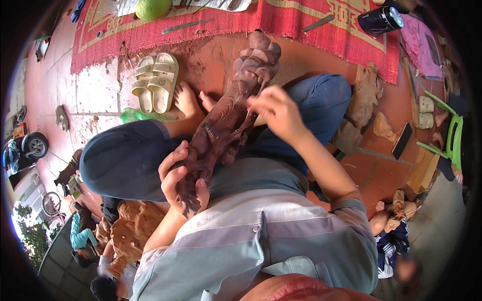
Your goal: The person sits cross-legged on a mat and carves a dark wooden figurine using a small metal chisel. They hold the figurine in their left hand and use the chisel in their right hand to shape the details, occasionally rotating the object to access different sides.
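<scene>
A long, dark reddish-brown wood carving (221, 113) lies slantwise across my lap, with rounded lumps at its far end and fine grooved lines along its middle. My left hand (175, 178) is wrapped round its near, narrower end, close to my shirt, thumb on one side and fingers on the other. Beside the carving's right edge is my right hand (281, 113), its fingers curled together at a thin branching part. Whatever those fingers pinch, if anything, is too small and slightly blurred to make out.
Beyond my feet a red patterned mat (236, 22) holds a flat metal tool (186, 26), a green fruit (152, 9) and a dark bottle (379, 21). Sandals (163, 80) stand at the left. Rough wood (365, 93) and a green chair (455, 143) are rightward. Other people sit nearby.
</scene>
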Motion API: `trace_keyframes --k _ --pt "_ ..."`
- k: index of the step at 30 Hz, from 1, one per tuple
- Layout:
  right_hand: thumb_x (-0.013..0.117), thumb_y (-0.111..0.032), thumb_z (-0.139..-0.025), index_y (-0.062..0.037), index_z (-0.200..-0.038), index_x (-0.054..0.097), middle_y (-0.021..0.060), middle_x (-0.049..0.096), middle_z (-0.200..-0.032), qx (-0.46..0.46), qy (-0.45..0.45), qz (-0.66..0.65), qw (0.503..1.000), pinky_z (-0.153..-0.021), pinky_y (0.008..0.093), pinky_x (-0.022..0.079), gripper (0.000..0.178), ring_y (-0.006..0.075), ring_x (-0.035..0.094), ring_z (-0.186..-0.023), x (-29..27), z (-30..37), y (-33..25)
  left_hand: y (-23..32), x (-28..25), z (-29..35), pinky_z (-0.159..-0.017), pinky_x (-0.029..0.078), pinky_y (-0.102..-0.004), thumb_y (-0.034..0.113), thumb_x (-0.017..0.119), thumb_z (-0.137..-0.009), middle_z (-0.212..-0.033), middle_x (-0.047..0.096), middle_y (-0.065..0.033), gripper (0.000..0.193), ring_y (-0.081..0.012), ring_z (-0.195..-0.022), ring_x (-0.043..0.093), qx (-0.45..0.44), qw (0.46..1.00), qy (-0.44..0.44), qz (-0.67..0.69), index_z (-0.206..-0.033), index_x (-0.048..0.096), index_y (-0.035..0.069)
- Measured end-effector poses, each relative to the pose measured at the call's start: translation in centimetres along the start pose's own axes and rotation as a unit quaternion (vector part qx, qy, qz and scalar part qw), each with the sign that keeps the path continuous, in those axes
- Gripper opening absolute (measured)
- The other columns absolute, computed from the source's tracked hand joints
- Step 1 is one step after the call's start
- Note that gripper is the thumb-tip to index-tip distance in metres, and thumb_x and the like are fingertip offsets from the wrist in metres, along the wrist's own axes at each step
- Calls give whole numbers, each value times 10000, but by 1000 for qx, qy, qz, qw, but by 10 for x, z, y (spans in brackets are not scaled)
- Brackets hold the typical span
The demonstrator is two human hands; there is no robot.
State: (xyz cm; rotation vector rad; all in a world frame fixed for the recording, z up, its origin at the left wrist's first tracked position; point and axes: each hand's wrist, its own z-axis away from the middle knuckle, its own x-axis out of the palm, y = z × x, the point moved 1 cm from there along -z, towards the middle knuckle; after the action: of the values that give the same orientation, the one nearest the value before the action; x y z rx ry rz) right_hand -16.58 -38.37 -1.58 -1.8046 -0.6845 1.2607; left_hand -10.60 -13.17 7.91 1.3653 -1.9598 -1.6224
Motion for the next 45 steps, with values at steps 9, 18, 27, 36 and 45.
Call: trace_keyframes --k 9,18,27,36,45 --pt "709 -67 -802 -81 -953 725 63 588 -818 67 53 -80 993 -638 269 480 153 170 597 -735 6 16 -14 -8 -1 -1 -949 492 -489 -18 561 -829 -1250 388 -236 447 -444 -1224 449 -16 999 29 29 -1217 365 88" --pt "729 -96 -802 -60 -927 723 53 590 -781 54 50 -86 994 -666 268 483 130 169 585 -733 12 4 -32 -12 -7 2 -962 466 -500 -6 550 -826 -1289 365 -234 513 -429 -1236 432 -51 996 58 40 -1265 312 109" --pt "627 -210 -912 -69 -1072 611 3 605 -766 330 33 -331 883 -585 212 475 214 76 573 -607 11 -19 48 -6 -7 -3 -1004 422 -505 45 530 -860 -1321 339 -224 524 -407 -1269 397 -98 988 95 76 -1302 258 110" --pt "623 -141 -910 -33 -1178 563 30 595 -866 377 -2 -576 725 -625 244 519 295 96 574 -626 -8 -22 34 -3 -5 -7 -1045 363 -523 100 558 -858 -1357 382 -195 561 -381 -1229 451 -129 981 130 69 -1348 286 127" --pt "588 -208 -914 -122 -1140 665 145 637 -1111 210 17 -130 969 -736 301 527 254 246 680 -934 16 -22 42 -8 -9 -8 -1020 384 -501 139 583 -854 -1339 395 -202 590 -370 -1211 451 -133 979 142 64 -1349 263 122"
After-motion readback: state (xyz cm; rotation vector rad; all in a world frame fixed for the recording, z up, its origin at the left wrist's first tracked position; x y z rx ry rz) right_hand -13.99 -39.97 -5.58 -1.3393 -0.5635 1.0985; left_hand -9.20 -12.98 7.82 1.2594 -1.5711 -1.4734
